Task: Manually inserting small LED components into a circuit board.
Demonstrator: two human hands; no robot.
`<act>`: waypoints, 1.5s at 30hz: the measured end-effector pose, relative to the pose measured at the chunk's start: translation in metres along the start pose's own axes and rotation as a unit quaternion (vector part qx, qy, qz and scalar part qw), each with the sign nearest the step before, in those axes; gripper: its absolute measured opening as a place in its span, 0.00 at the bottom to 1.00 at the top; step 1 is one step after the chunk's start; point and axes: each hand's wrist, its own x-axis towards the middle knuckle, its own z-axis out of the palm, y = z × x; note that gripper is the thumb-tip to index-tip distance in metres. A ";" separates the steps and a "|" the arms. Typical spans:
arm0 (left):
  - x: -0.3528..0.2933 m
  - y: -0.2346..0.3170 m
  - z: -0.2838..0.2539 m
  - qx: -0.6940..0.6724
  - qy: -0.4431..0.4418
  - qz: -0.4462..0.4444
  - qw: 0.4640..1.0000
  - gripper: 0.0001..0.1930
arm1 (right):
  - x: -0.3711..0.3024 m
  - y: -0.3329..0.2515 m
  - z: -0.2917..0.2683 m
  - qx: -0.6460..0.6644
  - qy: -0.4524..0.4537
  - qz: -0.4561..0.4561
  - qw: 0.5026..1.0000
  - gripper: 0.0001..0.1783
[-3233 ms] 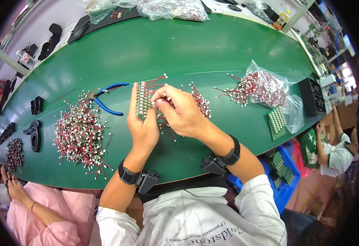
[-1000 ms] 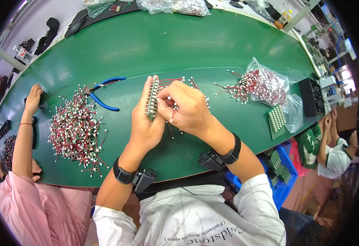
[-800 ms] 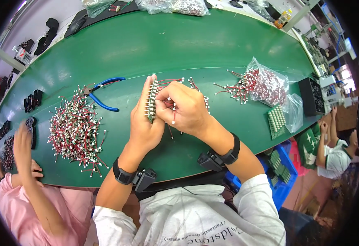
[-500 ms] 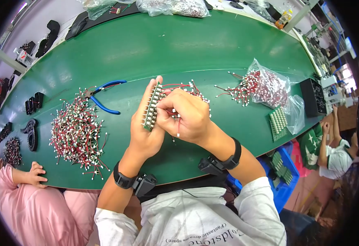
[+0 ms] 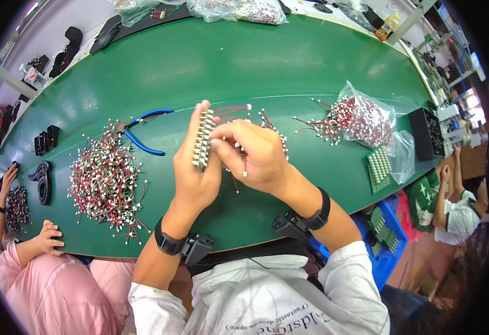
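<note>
My left hand (image 5: 194, 167) holds a long grey strip of small connectors (image 5: 203, 139) upright over the green table (image 5: 200, 61). My right hand (image 5: 255, 153) pinches a short red wire with a white tip (image 5: 245, 166) right beside the strip. Behind my hands lies a small bunch of red wires with white ends (image 5: 264, 120).
A heap of red, green and white wires (image 5: 105, 178) lies at the left, with blue-handled pliers (image 5: 144, 131) behind it. A clear bag of red wires (image 5: 362, 120) and a green grid board (image 5: 380, 167) lie at the right. Another person's hands (image 5: 46, 237) rest at the left edge.
My hands have lifted the strip and tilted it slightly. The neighbour's hand has drawn back from the wire heap to the table's near edge.
</note>
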 end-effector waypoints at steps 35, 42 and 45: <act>-0.006 -0.008 0.012 0.113 0.075 0.022 0.991 0.34 | -0.011 0.001 0.004 -0.009 -0.018 0.030 0.999 0.04; -0.006 -0.006 0.012 0.117 0.063 0.023 0.991 0.34 | -0.012 -0.001 0.003 -0.017 -0.037 0.039 0.998 0.03; -0.005 -0.006 0.011 0.114 0.064 0.018 0.991 0.34 | -0.012 -0.001 0.002 -0.018 -0.035 0.041 0.998 0.03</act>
